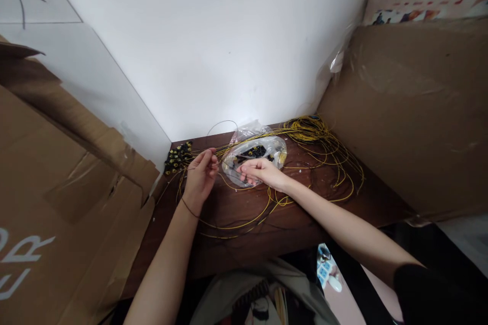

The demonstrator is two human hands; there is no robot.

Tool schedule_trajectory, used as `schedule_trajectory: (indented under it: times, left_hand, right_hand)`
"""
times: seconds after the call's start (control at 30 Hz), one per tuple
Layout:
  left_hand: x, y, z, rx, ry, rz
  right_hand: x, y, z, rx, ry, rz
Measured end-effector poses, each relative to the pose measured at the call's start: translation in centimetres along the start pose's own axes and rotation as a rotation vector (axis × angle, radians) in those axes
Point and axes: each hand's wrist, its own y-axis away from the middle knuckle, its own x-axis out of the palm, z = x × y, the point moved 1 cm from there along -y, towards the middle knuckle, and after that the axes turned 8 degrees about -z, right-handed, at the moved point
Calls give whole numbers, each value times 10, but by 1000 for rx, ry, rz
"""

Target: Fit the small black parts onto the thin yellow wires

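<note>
My left hand (pixel 202 172) is closed in a pinch on a thin dark wire, just right of a cluster of small black-and-yellow connectors (pixel 177 157). My right hand (pixel 260 170) is also closed, thumb against fingers, over the front of a clear plastic bag (pixel 280 147). The wire seems to run between both hands; what sits at the right fingertips is too small to make out. Inside the bag lie small black parts (pixel 256 152). Yellow-and-black wires (pixel 308 129) are coiled at the right and stretch behind my hands toward the connectors. One loose wire crosses my left wrist.
A brown table (pixel 236 210) carries everything, against a white wall (pixel 213 51). An open cardboard box (pixel 68 177) stands at the left, and a large carton (pixel 412 117) bounds the right side. Below the table's front edge are a grey bag (pixel 217 299) and a pink surface (pixel 339 299).
</note>
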Motion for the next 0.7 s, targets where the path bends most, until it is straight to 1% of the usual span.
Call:
schedule_trajectory:
  times: [0.13, 0.2, 0.33, 0.43, 0.5, 0.53, 0.63, 0.7]
  left_hand:
    - [-5, -6, -8, -37, 169, -50]
    - [-5, -6, -10, -53, 208, -62]
    - [-4, -4, -9, -45, 176, -73]
    - [-1, -1, -6, 9, 68, -66]
    - [0, 1, -2, 126, -87, -68]
    - [1, 3, 0, 219, -203, -79]
    - [4, 11, 5, 574, -644, -120]
    - [5, 16, 9, 770, -886, -135]
  right_hand:
    - [-3, 0, 1, -8, 17, -4]
    - [-3, 1, 4, 4, 3, -14]
    - [-6, 4, 11, 22, -46, -39]
    - [-4, 8, 16, -5, -76, 25]
    - [1, 11, 18, -10, -83, 116]
    - [4, 12, 18, -2, -87, 168]
    - [16, 18, 17, 48, -99, 320]
    - [25, 21, 15, 73, -93, 391]
